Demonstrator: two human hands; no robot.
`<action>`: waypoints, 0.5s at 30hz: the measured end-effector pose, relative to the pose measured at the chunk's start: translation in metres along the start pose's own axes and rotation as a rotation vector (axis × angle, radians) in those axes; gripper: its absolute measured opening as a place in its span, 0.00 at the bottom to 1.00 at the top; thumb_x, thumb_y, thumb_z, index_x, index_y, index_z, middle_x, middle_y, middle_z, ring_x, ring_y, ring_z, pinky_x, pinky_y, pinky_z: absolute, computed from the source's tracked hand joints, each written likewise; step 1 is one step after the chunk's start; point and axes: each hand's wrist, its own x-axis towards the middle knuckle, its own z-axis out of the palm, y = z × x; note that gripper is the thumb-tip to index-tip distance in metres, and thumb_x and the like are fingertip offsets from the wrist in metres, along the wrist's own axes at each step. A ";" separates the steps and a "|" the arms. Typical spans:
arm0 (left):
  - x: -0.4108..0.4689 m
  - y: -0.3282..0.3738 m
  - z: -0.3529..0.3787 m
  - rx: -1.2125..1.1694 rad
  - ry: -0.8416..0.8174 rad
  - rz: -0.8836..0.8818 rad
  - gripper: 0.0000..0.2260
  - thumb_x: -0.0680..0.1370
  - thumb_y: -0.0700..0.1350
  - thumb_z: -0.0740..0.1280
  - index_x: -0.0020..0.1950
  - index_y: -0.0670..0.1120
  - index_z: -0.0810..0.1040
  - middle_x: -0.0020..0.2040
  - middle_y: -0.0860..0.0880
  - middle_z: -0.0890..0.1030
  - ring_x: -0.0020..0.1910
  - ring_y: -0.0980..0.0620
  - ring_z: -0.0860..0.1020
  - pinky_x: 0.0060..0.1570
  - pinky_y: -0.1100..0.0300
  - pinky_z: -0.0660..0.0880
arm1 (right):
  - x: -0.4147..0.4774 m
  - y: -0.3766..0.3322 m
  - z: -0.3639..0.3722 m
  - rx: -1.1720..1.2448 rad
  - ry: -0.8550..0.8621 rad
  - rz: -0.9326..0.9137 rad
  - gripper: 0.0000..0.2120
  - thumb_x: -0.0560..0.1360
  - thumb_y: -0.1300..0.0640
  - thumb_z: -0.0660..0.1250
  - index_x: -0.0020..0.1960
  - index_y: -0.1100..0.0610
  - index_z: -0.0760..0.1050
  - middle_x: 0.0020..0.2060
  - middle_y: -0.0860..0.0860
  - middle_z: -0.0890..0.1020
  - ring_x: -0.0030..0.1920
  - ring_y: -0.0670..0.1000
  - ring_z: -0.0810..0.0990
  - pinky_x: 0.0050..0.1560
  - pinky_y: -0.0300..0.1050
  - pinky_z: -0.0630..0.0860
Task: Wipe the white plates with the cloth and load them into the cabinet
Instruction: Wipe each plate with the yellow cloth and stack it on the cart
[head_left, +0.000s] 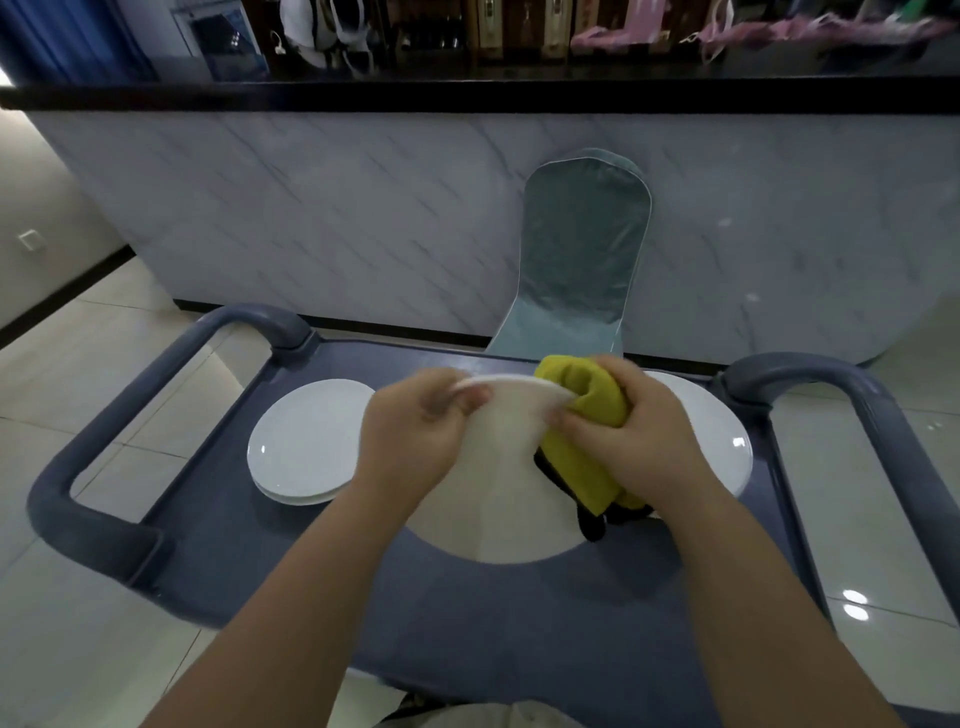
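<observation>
I hold a large white plate (493, 483) tilted up above the blue-grey cart (467, 623), its underside facing me. My left hand (410, 431) grips the plate's upper left rim. A yellow cloth (582, 415) with a dark edge hanging below is pressed by my right hand (634, 436) against the plate's upper right rim. A small stack of white plates (306, 441) lies on the cart at the left. Another large white plate (722, 436) lies on the cart at the right, partly hidden behind my right hand.
The cart has raised grey handles on the left (104, 467) and on the right (857, 405). A chair with a pale green cover (582, 260) stands behind it against a marble-patterned counter (337, 208). Glossy floor tiles surround the cart.
</observation>
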 end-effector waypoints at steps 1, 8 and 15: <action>-0.005 -0.006 0.000 -0.106 0.097 -0.134 0.09 0.75 0.53 0.67 0.35 0.55 0.79 0.32 0.60 0.79 0.33 0.61 0.75 0.33 0.71 0.68 | -0.002 0.003 0.001 0.112 0.053 0.050 0.16 0.64 0.44 0.77 0.49 0.36 0.77 0.44 0.36 0.82 0.44 0.38 0.80 0.40 0.30 0.75; -0.048 -0.063 0.003 -0.170 0.158 -0.502 0.23 0.78 0.60 0.61 0.36 0.41 0.68 0.32 0.53 0.68 0.31 0.57 0.64 0.36 0.55 0.64 | -0.031 0.049 0.043 0.288 0.033 0.365 0.11 0.69 0.54 0.77 0.47 0.45 0.79 0.43 0.44 0.84 0.46 0.48 0.83 0.43 0.44 0.79; 0.001 -0.008 -0.016 0.372 -0.102 0.190 0.18 0.77 0.62 0.58 0.46 0.50 0.80 0.36 0.53 0.80 0.36 0.49 0.76 0.35 0.60 0.67 | 0.017 -0.002 0.018 -0.174 -0.198 -0.124 0.11 0.67 0.42 0.72 0.49 0.38 0.76 0.41 0.35 0.80 0.44 0.40 0.79 0.43 0.38 0.74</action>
